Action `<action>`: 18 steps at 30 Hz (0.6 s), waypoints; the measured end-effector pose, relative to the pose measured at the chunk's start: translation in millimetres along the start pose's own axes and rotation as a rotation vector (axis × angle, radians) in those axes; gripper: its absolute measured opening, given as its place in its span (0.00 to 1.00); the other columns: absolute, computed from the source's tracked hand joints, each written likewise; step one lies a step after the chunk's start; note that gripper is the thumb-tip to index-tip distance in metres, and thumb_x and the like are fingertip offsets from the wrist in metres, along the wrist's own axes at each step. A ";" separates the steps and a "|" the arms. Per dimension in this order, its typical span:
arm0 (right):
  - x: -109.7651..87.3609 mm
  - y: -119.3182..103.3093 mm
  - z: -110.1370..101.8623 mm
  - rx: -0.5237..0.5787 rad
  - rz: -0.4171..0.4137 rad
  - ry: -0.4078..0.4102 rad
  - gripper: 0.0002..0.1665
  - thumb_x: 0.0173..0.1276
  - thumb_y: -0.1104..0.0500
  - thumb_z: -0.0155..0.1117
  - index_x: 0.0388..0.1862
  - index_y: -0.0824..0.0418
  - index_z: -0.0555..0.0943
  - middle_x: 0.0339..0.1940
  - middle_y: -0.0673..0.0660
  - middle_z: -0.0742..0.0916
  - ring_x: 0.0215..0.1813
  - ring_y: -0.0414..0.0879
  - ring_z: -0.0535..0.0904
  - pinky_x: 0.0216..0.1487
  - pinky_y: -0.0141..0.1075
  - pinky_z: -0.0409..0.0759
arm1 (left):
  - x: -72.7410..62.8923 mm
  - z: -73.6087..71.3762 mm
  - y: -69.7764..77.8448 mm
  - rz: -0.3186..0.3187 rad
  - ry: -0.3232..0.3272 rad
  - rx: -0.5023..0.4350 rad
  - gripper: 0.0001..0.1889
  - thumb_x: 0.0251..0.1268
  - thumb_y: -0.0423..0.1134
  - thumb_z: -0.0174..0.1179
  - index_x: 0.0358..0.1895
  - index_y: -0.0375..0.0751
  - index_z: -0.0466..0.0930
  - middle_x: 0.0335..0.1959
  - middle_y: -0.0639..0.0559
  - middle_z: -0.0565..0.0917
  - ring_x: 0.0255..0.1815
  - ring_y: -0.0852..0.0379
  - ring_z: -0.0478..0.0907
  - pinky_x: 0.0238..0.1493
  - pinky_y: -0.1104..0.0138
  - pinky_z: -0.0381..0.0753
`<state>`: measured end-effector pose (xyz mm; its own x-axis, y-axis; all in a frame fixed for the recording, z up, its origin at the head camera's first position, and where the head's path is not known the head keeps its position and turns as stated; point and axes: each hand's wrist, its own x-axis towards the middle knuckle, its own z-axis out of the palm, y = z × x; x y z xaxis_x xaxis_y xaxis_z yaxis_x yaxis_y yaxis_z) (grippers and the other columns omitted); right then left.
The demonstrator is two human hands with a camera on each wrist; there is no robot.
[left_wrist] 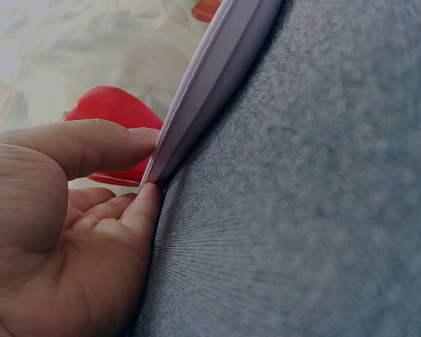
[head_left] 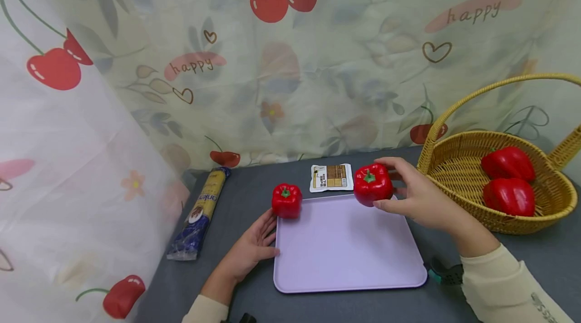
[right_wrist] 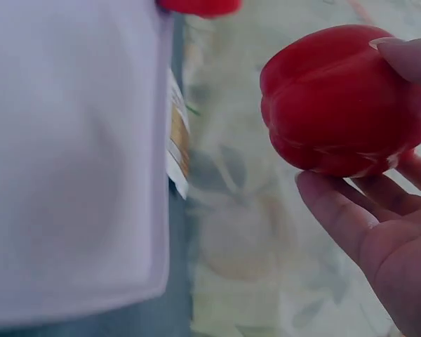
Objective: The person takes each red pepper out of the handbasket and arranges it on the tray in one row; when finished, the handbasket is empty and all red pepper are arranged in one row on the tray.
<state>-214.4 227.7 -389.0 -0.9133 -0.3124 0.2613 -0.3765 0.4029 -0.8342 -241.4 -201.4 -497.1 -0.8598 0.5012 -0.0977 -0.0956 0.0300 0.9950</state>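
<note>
In the head view my right hand (head_left: 419, 194) grips a red bell pepper (head_left: 373, 183) with a green stem over the back right corner of the lilac tray (head_left: 345, 257). The right wrist view shows thumb and fingers on opposite sides of this bell pepper (right_wrist: 344, 102). My left hand (head_left: 251, 245) holds the tray's left rim, its thumb (left_wrist: 105, 144) on the edge and fingers against the outside. A second red bell pepper (head_left: 287, 201) sits at the tray's back left corner, just beyond the left fingertips.
A wicker basket (head_left: 454, 161) with a tall handle stands at the right, holding two red bell peppers (head_left: 508, 196). Behind the tray lies a small flat packet (head_left: 331, 177). A long blue and yellow packet (head_left: 201, 214) lies left of the tray. Patterned cloth (head_left: 317, 96) hangs behind.
</note>
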 end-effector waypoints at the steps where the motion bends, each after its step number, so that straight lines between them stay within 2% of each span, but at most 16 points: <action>1: 2.1 0.6 5.8 -0.001 0.001 -0.006 0.54 0.63 0.64 0.85 0.81 0.66 0.62 0.73 0.67 0.74 0.70 0.68 0.74 0.59 0.54 0.88 | 0.2 -0.1 -0.2 0.002 0.000 -0.002 0.56 0.65 0.14 0.66 0.90 0.38 0.42 0.90 0.41 0.46 0.89 0.42 0.46 0.78 0.59 0.65; 6: 12.1 4.6 30.8 0.003 0.017 -0.042 0.53 0.62 0.61 0.86 0.80 0.64 0.64 0.72 0.65 0.77 0.69 0.66 0.77 0.61 0.60 0.85 | 0.4 0.1 -0.7 -0.006 0.001 -0.006 0.57 0.64 0.14 0.66 0.90 0.39 0.42 0.90 0.42 0.47 0.89 0.43 0.46 0.78 0.60 0.65; 12: 31.2 9.8 53.0 -0.009 0.074 -0.127 0.54 0.62 0.59 0.85 0.82 0.64 0.65 0.73 0.65 0.77 0.72 0.67 0.75 0.61 0.56 0.87 | -0.7 0.3 0.1 0.001 0.002 -0.005 0.56 0.65 0.14 0.66 0.90 0.39 0.43 0.90 0.42 0.47 0.89 0.44 0.47 0.78 0.59 0.65; 18: 50.3 16.1 70.9 -0.058 0.144 -0.218 0.52 0.63 0.60 0.84 0.81 0.64 0.67 0.71 0.62 0.80 0.73 0.63 0.75 0.63 0.53 0.86 | -1.1 1.0 1.6 0.002 -0.001 -0.003 0.56 0.65 0.15 0.66 0.90 0.39 0.42 0.90 0.42 0.46 0.89 0.43 0.47 0.77 0.59 0.66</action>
<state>-255.4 157.4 -423.7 -0.9052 -0.4241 0.0260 -0.2593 0.5029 -0.8245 -240.1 -201.1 -495.4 -0.8594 0.5023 -0.0958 -0.0954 0.0267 0.9951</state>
